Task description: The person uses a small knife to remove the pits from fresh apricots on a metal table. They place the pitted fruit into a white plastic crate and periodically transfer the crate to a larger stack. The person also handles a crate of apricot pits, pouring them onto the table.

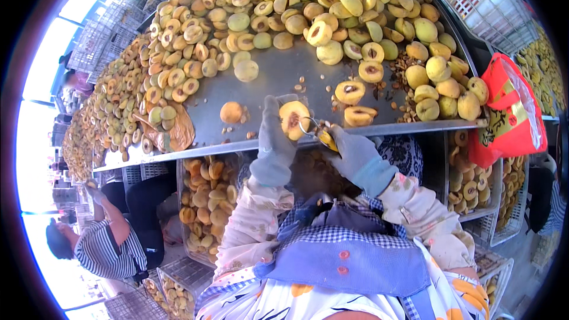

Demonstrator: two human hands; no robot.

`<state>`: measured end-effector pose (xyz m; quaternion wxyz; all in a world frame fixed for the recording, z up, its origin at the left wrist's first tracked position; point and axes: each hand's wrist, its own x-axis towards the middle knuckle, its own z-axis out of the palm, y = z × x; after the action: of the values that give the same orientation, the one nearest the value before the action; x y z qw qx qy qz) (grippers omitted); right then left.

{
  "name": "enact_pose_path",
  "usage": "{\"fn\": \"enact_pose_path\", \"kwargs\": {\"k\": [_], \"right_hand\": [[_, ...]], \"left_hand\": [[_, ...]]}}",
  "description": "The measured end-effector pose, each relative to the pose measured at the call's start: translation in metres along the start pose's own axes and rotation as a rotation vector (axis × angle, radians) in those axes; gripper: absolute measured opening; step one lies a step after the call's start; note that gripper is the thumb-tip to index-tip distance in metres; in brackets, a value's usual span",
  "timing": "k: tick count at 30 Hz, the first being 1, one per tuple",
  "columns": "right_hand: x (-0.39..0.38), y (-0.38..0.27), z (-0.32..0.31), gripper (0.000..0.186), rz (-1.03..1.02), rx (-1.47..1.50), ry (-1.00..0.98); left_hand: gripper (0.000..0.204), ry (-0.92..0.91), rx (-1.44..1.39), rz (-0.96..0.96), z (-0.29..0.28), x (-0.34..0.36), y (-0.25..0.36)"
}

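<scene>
Over the near edge of the metal desk (269, 62), my gloved left hand (274, 148) has its grip around a halved yellow fruit (290, 112), cut face up. My right hand (355, 157) grips a yellow-handled tool (326, 139), curved metal end at that face. Heaped fruit (249, 0) covers the desk's far side; a red bag (501, 109) is at its right end.

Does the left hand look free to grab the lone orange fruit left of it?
Probably not right now: the left hand holds a cut fruit, though nothing large stands between it and the orange fruit.
</scene>
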<state>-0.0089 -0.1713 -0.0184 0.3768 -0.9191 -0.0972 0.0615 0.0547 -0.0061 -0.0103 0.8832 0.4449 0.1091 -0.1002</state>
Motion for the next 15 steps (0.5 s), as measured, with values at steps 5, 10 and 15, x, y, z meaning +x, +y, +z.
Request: {"fn": "enact_pose_path", "kwargs": {"k": [5, 10, 15], "right_hand": [[-0.02, -0.036, 0.003, 0.044, 0.047, -0.064, -0.014], [-0.038, -0.051, 0.011, 0.044, 0.108, -0.15, -0.05], [-0.054, -0.069, 0.013, 0.051, 0.139, -0.134, -0.104]], "left_hand": [[0.05, 0.085, 0.053, 0.077, 0.006, -0.048, 0.001], [0.051, 0.09, -0.036, 0.093, 0.005, -0.072, 0.003], [0.045, 0.119, 0.007, 0.118, 0.014, -0.096, 0.013]]}}
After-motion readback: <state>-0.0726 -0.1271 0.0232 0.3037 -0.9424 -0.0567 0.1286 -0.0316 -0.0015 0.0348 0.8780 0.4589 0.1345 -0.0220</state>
